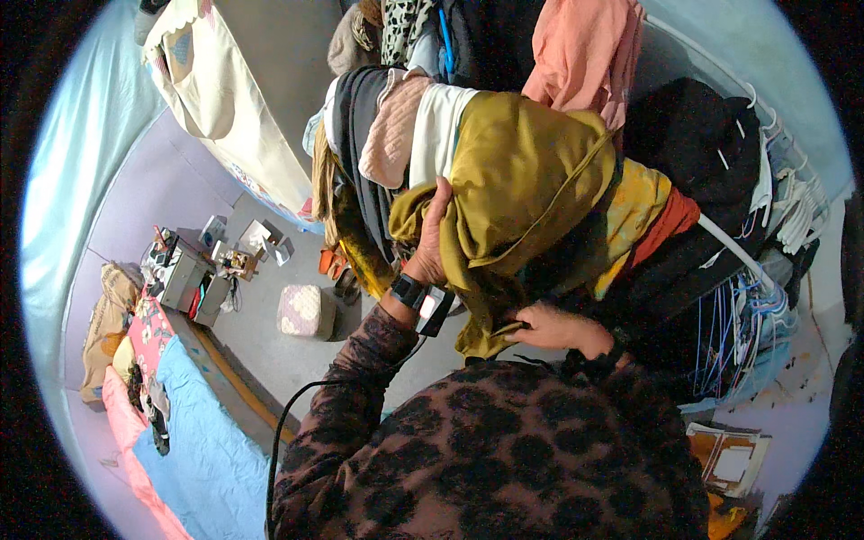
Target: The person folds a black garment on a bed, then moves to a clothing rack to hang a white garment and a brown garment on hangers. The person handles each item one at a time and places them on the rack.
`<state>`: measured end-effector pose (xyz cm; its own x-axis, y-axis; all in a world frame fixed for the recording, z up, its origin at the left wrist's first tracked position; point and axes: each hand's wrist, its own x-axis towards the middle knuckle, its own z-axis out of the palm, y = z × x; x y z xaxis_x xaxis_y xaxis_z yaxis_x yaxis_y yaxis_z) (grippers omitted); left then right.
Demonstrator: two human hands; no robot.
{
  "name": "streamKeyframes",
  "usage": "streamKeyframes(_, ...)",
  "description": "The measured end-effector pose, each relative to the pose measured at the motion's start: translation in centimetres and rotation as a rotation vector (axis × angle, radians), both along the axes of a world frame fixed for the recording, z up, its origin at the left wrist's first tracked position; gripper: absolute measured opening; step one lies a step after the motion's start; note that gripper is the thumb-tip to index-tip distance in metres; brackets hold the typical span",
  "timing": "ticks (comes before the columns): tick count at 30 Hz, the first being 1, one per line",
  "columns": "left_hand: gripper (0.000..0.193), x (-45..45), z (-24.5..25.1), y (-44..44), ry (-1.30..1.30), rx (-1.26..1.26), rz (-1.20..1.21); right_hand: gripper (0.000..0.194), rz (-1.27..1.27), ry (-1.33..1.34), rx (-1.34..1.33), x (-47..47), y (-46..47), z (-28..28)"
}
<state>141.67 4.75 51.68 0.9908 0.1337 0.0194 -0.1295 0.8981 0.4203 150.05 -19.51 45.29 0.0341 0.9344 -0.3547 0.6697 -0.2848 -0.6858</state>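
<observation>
A large olive-green cloth [526, 169] is draped over a rail of hanging garments. My left hand [430, 243] grips a bunched fold at its left side, thumb up. Lower down, my right hand [557, 329] pinches the hanging edge of that cloth. To the left on the rail hang a white cloth [435, 128], a pink quilted cloth [393, 135] and a dark grey cloth [354, 128]. A yellow patterned cloth [631, 216] and a red-orange cloth [671, 219] hang to the right, beside the rail's bare white end [736, 250].
Several plastic hangers [732, 331] hang at the right. A salmon-pink garment [584, 54] and black clothes [688, 148] hang behind. On the floor are a patterned pouf [306, 310] and shoes [333, 263]. A bed with a blue sheet [202, 439] is at the lower left. A black cable [275, 439] runs beside my left arm.
</observation>
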Motion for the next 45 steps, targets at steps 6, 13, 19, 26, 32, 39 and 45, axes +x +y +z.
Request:
streamKeyframes(6, 0.05, -4.0, 2.7, -0.9, 0.152, 0.585, 0.114, 0.031, -0.199, -0.004, 0.122, 3.4, -0.7, 4.1)
streamKeyframes(13, 0.047, -8.3, 4.9, 0.1, 0.333, 1.784, 0.136, 0.036, -0.306, 0.041, 0.763, 2.1, 3.7, 10.5)
streamKeyframes(19, 0.04, -9.1, 6.1, -1.7, 0.084, 2.111, 0.342, 0.069, -0.026, 0.019, 1.053, -2.8, 9.8, 10.8)
streamKeyframes(26, 0.046, -12.2, 5.5, 1.6, 0.284, 1.407, 0.224, 0.026, -0.423, 1.167, 0.728, 1.6, 13.2, 11.3)
streamKeyframes(32, 0.049, -11.9, 3.8, 2.2, 0.329, 1.522, 0.931, 0.029, -0.267, 1.319, 0.624, 1.9, 13.7, 13.3)
streamKeyframes(39, 0.039, -10.5, 9.8, 3.9, 0.311, 1.162, 0.483, 0.027, -0.204, 0.962, 0.744, 2.9, 14.2, 14.0)
streamKeyframes(45, 0.032, -10.5, 16.7, 3.1, 0.197, 1.319, 0.515, 0.034, -0.317, 0.084, 0.867, 4.7, 12.7, 13.0)
